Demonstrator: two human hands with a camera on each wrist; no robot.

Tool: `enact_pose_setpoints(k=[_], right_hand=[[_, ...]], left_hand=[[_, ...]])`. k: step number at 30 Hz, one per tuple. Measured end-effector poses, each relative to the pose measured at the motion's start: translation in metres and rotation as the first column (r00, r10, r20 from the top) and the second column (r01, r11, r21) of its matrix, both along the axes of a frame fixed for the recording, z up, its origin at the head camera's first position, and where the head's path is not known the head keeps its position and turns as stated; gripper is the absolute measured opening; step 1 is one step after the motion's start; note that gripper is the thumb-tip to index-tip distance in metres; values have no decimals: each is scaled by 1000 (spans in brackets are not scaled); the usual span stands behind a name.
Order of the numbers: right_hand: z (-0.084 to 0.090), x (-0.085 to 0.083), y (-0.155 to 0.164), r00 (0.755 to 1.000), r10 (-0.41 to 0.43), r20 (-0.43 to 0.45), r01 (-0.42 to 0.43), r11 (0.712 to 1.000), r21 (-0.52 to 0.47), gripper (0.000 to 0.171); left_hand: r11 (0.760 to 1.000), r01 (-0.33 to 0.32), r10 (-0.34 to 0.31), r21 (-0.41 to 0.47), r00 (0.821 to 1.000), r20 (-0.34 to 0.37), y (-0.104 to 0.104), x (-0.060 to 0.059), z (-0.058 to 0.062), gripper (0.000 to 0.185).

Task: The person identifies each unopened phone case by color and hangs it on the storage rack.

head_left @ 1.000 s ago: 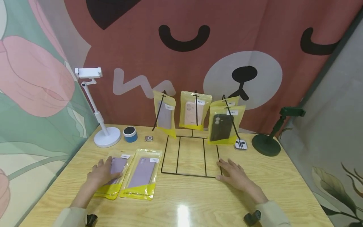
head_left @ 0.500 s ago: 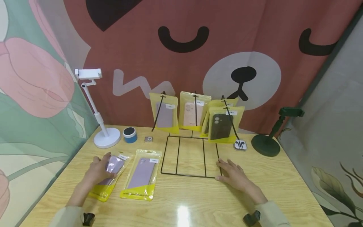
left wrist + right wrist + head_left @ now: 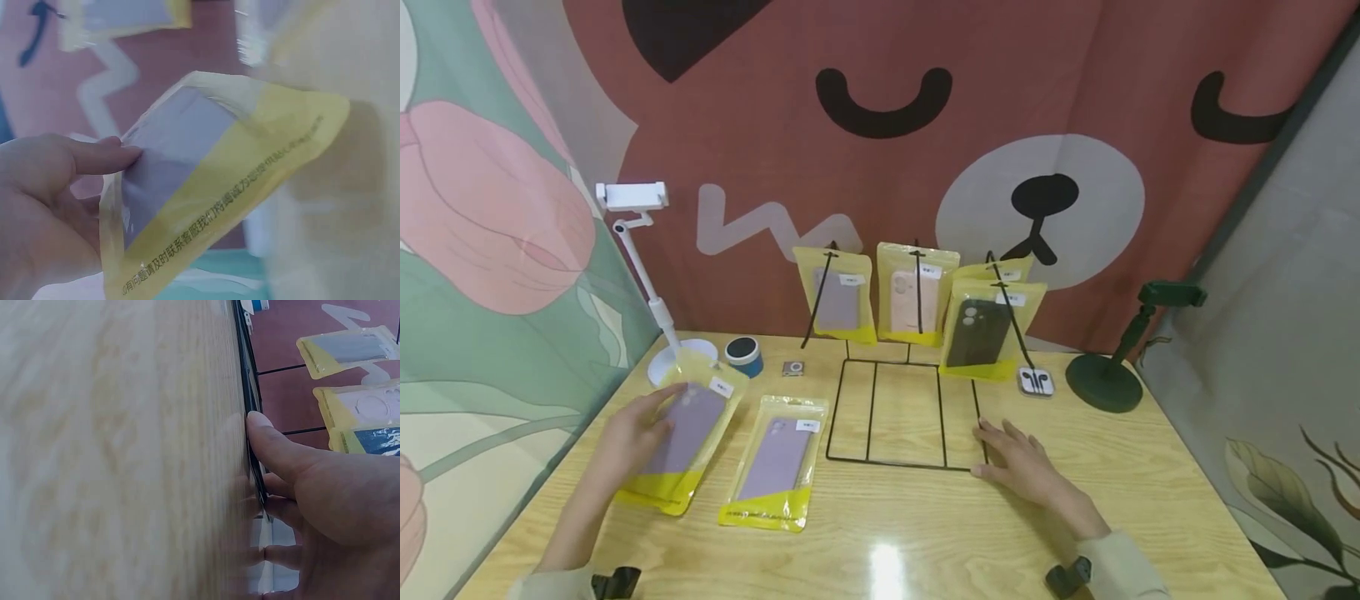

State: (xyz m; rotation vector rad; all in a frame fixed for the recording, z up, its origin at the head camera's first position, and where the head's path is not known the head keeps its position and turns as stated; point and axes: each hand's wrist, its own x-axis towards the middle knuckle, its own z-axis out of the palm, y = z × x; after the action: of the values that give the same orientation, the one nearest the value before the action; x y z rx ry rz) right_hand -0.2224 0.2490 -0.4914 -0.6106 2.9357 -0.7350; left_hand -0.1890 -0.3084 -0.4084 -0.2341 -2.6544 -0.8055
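Your left hand (image 3: 625,433) holds a purple phone case packet (image 3: 681,433), thumb and fingers pinching its left edge, the packet lifted and tilted above the near-left part of the counter (image 3: 895,533); the left wrist view shows the fingers (image 3: 94,159) lying across the clear front, the yellow band hanging low. Your right hand (image 3: 1022,462) lies flat with straight fingers on the near-right corner of the black wire rack (image 3: 902,412), gripping nothing; the right wrist view shows a fingertip (image 3: 259,425) against the wire. A 2nd purple packet (image 3: 775,471) lies flat just right of the held one. The counter is pale wood grain with a glare spot near you; 4 packets hang at the rack's far side, a white stand (image 3: 655,275) far left, a green stand (image 3: 1112,367) far right; a printed bear curtain (image 3: 925,150) closes the room behind.
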Motion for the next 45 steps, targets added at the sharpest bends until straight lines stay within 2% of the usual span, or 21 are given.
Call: enact_pose_setpoints(k=[4,6,7,8,9,11,12,13,14,15,17,19,20,22,24,26,31,34,38,42,45], right_hand=[[0,0,1,1000,-4,2,4,1000,-10,69],[1,1,0,1000,-3,4,3,1000,-13,69],[1,1,0,1000,-2,5,2,1000,-12,69],[1,1,0,1000,0,8,0,1000,-13,69],[2,1,0,1000,2,11,-2,1000,-12,69],[2,1,0,1000,3,9,-3,1000,-6,68],[2,0,0,1000,3,5,-3,1000,-4,68],[2,0,1,1000,4,2,-4,1000,-4,68],[2,-1,1,1000,4,-1,-4,1000,-6,68],[2,-1,1,1000,4,-6,-4,1000,-6,68],[2,-2,2,1000,4,-11,-4,1000,-8,68],[2,-1,1,1000,4,-10,-4,1000,-8,68],[2,-1,1,1000,3,-8,-3,1000,-7,69],[1,0,1,1000,2,-1,-2,1000,-5,69],[0,0,1,1000,-2,4,2,1000,-2,69],[0,0,1,1000,-7,8,7,1000,-3,69],[1,1,1,1000,-12,11,12,1000,-6,69],[1,1,1,1000,-6,10,6,1000,-9,69],[1,2,0,1000,-3,8,3,1000,-14,69],[2,2,0,1000,-1,1,1,1000,-21,68],[2,2,0,1000,2,0,-2,1000,-16,68]], left_hand=[[995,21,-2,102,984,-179,12,7,22,44],[974,72,-23,214,975,-222,17,12,29,39],[953,104,-38,286,973,-228,20,15,33,36],[921,148,-65,361,970,-234,23,18,35,34],[876,206,-106,436,964,-243,27,21,37,33],[775,318,-193,547,942,-274,35,27,41,32],[728,371,-241,576,926,-292,41,29,42,32],[676,435,-296,595,900,-321,46,30,42,33],[637,493,-349,593,870,-349,52,31,42,34],[610,533,-389,586,846,-364,57,31,42,36],[586,584,-448,562,811,-376,66,31,41,38],[582,605,-485,544,795,-365,74,30,38,37],[591,597,-489,542,800,-348,77,30,37,37],[588,590,-504,553,802,-321,82,29,35,36],[598,572,-509,561,812,-285,87,28,33,34],[618,549,-506,564,826,-250,91,26,32,33],[697,468,-463,543,872,-158,100,17,29,25],[722,447,-444,529,885,-141,105,11,27,21],[720,472,-451,509,875,-173,112,4,24,21],[689,523,-478,502,848,-227,118,1,25,25],[677,541,-490,499,837,-243,121,1,25,27]])
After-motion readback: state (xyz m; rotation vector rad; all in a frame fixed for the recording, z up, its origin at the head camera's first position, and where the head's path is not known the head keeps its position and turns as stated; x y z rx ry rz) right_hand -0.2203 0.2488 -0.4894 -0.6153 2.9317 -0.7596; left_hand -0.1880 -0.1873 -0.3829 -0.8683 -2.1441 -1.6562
